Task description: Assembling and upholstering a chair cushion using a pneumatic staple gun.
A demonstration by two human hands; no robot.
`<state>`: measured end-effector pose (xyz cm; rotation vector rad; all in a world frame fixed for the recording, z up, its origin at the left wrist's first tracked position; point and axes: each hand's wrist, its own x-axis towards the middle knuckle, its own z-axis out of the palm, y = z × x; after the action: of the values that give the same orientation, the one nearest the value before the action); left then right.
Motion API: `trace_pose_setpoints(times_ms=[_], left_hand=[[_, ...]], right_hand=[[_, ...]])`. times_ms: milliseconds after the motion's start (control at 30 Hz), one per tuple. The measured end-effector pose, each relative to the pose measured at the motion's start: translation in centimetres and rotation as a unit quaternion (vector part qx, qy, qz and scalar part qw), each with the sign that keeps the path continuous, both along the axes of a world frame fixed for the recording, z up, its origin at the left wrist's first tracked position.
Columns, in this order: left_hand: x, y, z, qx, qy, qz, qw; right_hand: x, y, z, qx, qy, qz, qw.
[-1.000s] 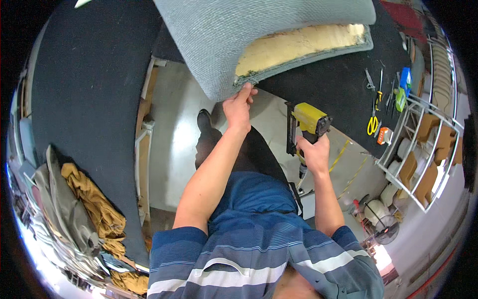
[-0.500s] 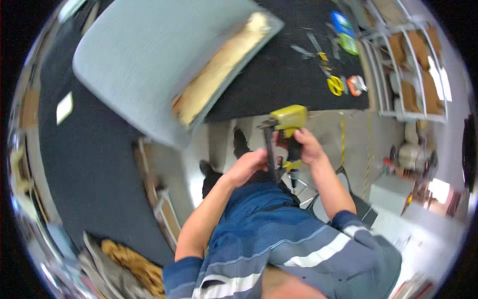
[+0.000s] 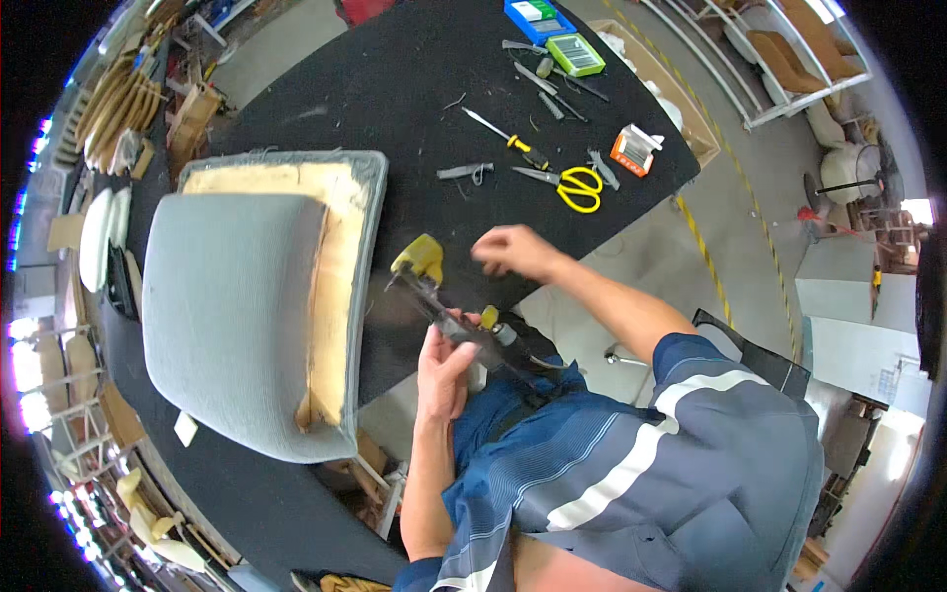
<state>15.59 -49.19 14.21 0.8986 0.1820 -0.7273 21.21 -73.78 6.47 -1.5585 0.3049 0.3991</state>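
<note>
My left hand (image 3: 446, 370) is closed around the long dark magazine of a staple gun (image 3: 419, 259) with a yellow head, held tilted in front of my waist. The gun is smeared by motion, and a hose fitting (image 3: 505, 334) shows at its handle end. Off the gun, my right hand (image 3: 515, 253) hovers over the black table edge, fingers loosely bent and apart, with nothing visible in them. To the left lies a grey upholstered cushion (image 3: 232, 316) on a padded panel with a pale, uncovered strip (image 3: 333, 296).
Yellow-handled scissors (image 3: 577, 187), a screwdriver (image 3: 513, 140) and an orange-white box (image 3: 635, 151) lie on the black table (image 3: 414, 109). Farther back are a green box (image 3: 575, 55) and a blue box (image 3: 538, 20). White metal racks (image 3: 750, 99) stand at the far right.
My right hand has let go of the staple gun and moved away. The gun, now in my left hand alone, has shifted left and tilted. My view has turned toward the table.
</note>
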Motion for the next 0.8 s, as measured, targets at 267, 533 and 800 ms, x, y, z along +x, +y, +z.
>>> trace_pose_setpoints(times_ms=[267, 533, 800], left_hand=[[5.5, -3.7, -0.5, -0.075, 0.112, 0.076, 0.988], [7.7, -7.8, -1.0, 0.044, 0.124, 0.129, 0.983], [9.8, -10.1, -2.0, 0.076, 0.147, 0.136, 0.977]], right_hand=[[-0.1, -26.5, -8.2, -0.461, -0.055, -0.368, 0.806], [0.9, -34.6, -7.3, -0.623, 0.167, -0.093, 0.758], [2.0, -43.1, -11.3, -0.556, 0.050, 0.082, 0.825]])
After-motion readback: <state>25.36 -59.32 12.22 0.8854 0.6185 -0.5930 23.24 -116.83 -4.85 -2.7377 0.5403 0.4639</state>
